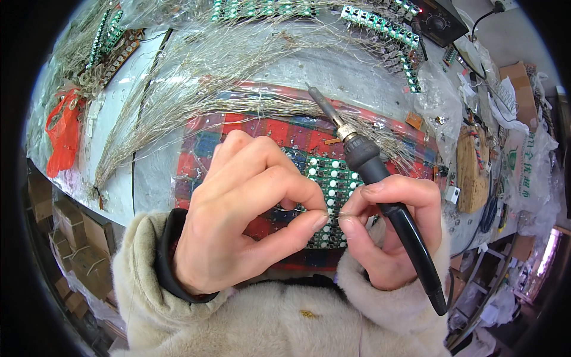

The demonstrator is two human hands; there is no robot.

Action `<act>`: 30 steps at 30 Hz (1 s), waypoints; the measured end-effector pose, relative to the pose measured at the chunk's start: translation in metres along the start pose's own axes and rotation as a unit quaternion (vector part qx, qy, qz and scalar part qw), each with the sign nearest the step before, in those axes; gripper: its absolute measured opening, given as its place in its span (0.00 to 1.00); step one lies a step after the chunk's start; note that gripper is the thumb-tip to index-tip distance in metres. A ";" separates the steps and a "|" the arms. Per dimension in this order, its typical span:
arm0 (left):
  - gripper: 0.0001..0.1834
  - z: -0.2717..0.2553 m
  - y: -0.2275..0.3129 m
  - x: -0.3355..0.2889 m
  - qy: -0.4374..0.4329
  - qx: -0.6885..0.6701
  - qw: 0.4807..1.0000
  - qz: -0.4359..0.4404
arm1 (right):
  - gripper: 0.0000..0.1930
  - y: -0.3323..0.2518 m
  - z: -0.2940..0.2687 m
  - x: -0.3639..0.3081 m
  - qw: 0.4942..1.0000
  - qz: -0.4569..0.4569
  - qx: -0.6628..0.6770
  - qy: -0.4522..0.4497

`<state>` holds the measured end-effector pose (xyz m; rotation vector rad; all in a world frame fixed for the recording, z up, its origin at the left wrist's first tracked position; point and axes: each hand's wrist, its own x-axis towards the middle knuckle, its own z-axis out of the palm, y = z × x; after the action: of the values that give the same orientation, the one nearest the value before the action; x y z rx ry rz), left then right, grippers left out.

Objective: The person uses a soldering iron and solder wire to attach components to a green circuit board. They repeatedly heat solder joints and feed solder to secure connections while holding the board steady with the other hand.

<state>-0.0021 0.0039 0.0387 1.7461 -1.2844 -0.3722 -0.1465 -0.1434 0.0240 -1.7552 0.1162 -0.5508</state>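
My left hand [238,208] is closed in a pinch, thumb against forefinger, on a thin wire [334,213]. Close by, the thumb and forefinger of my right hand [392,238] pinch the same wire, with a short stretch showing between the fingertips. A black-handled soldering iron [364,156] also rests in my right hand, its tip pointing up and away to the left. Beneath both hands lies a panel of small green circuit boards [321,172] with white round parts, partly hidden by my fingers. It sits on a red and blue checked cloth [250,128].
A long bundle of fine silvery wires [178,110] sweeps across the table. More green board strips [380,27] lie at the back, near a black box with a dial [437,22]. A red plastic bag [62,134] hangs at left; a wooden block [471,169] stands right.
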 end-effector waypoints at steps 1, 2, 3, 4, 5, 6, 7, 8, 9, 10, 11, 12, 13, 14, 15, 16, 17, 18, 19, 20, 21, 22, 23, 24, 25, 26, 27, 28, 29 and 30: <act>0.08 0.001 0.000 0.000 -0.005 -0.013 1.000 -0.012 | 0.24 0.000 0.002 -0.001 1.000 0.001 0.006 0.006; 0.07 0.002 0.000 0.000 -0.004 -0.060 0.998 -0.026 | 0.24 0.001 0.003 -0.001 1.000 0.002 0.011 0.012; 0.07 0.004 0.000 0.000 -0.004 -0.104 0.994 -0.043 | 0.24 0.001 0.004 -0.002 1.000 0.001 0.015 0.023; 0.06 0.005 0.000 0.000 -0.005 -0.147 0.987 -0.059 | 0.25 0.002 0.005 -0.003 0.999 -0.003 0.024 0.031; 0.06 0.005 0.001 0.000 -0.010 -0.175 0.981 -0.079 | 0.25 0.003 0.005 -0.003 0.999 -0.006 0.032 0.038; 0.06 0.006 0.002 0.000 -0.014 -0.204 0.974 -0.098 | 0.25 0.005 0.004 -0.003 0.998 -0.012 0.045 0.042; 0.05 0.006 0.002 0.000 -0.024 -0.225 0.967 -0.117 | 0.25 0.005 0.003 -0.002 0.998 -0.022 0.044 0.039; 0.05 0.004 0.002 0.000 -0.028 -0.213 0.971 -0.106 | 0.25 0.006 0.002 -0.001 0.998 -0.032 0.042 0.035; 0.05 0.002 0.001 0.001 -0.037 -0.195 0.975 -0.096 | 0.25 0.006 -0.001 0.000 0.998 -0.046 0.028 0.024; 0.05 0.000 0.000 0.002 -0.045 -0.176 0.980 -0.087 | 0.25 0.006 -0.002 0.002 0.997 -0.067 0.023 0.024; 0.05 -0.002 0.000 0.003 -0.049 -0.164 0.981 -0.090 | 0.24 0.006 -0.003 0.003 0.997 -0.073 0.004 0.028; 0.05 -0.004 -0.001 0.003 -0.053 -0.153 0.982 -0.092 | 0.23 0.005 -0.004 0.005 0.995 -0.086 -0.006 0.044; 0.05 -0.005 -0.001 0.004 -0.060 -0.139 0.984 -0.098 | 0.23 0.003 -0.006 0.007 0.993 -0.099 -0.030 0.050; 0.05 -0.005 0.000 0.005 -0.064 -0.139 0.984 -0.094 | 0.22 0.001 -0.006 0.008 0.995 -0.093 -0.036 0.029; 0.05 -0.006 0.000 0.005 -0.070 -0.136 0.984 -0.092 | 0.23 -0.001 -0.008 0.010 0.995 -0.087 -0.057 -0.002; 0.05 -0.006 0.000 0.006 -0.078 -0.129 0.984 -0.092 | 0.24 -0.004 -0.010 0.011 0.993 -0.081 -0.078 -0.033; 0.05 -0.007 -0.001 0.007 -0.080 -0.127 0.986 -0.078 | 0.24 -0.005 -0.010 0.013 0.991 -0.080 -0.094 -0.052; 0.05 -0.007 -0.002 0.008 -0.085 -0.120 0.987 -0.067 | 0.24 -0.006 -0.012 0.014 0.987 -0.079 -0.113 -0.077; 0.05 -0.008 -0.002 0.008 -0.090 -0.113 0.988 -0.055 | 0.24 -0.008 -0.013 0.015 0.985 -0.080 -0.124 -0.091; 0.05 -0.007 -0.002 0.008 -0.090 -0.119 0.987 -0.058 | 0.24 -0.007 -0.010 0.014 0.986 -0.078 -0.126 -0.073; 0.05 -0.007 -0.002 0.008 -0.091 -0.125 0.986 -0.061 | 0.24 -0.009 -0.011 0.014 0.986 -0.076 -0.132 -0.072; 0.05 -0.006 -0.002 0.008 -0.093 -0.127 0.986 -0.063 | 0.24 -0.009 -0.010 0.014 0.985 -0.074 -0.137 -0.070; 0.05 -0.005 -0.001 0.008 -0.089 -0.133 0.985 -0.067 | 0.24 -0.011 -0.012 0.014 0.983 -0.074 -0.148 -0.084; 0.05 -0.004 0.000 0.007 -0.087 -0.135 0.985 -0.069 | 0.23 -0.011 -0.013 0.014 0.978 -0.087 -0.161 -0.100; 0.05 -0.004 0.000 0.007 -0.087 -0.130 0.985 -0.071 | 0.23 -0.011 -0.014 0.015 0.978 -0.088 -0.169 -0.082; 0.05 -0.004 0.000 0.007 -0.087 -0.136 0.984 -0.075 | 0.23 -0.009 -0.017 0.016 0.976 -0.102 -0.180 -0.067; 0.05 -0.005 0.000 0.006 -0.088 -0.134 0.984 -0.079 | 0.20 -0.008 -0.015 0.016 0.979 -0.106 -0.173 -0.008; 0.05 -0.005 0.000 0.006 -0.091 -0.127 0.984 -0.083 | 0.17 -0.007 -0.013 0.016 0.991 -0.090 -0.076 0.064; 0.05 -0.005 0.000 0.006 -0.086 -0.141 0.982 -0.090 | 0.15 -0.007 -0.012 0.015 0.994 -0.071 0.007 0.081; 0.05 -0.005 0.000 0.006 -0.083 -0.151 0.980 -0.095 | 0.12 -0.008 -0.009 0.014 0.994 -0.067 -0.023 0.085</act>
<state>0.0038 0.0005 0.0429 1.6045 -1.1094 -0.7973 -0.1403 -0.1546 0.0372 -1.7685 0.1312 -0.8013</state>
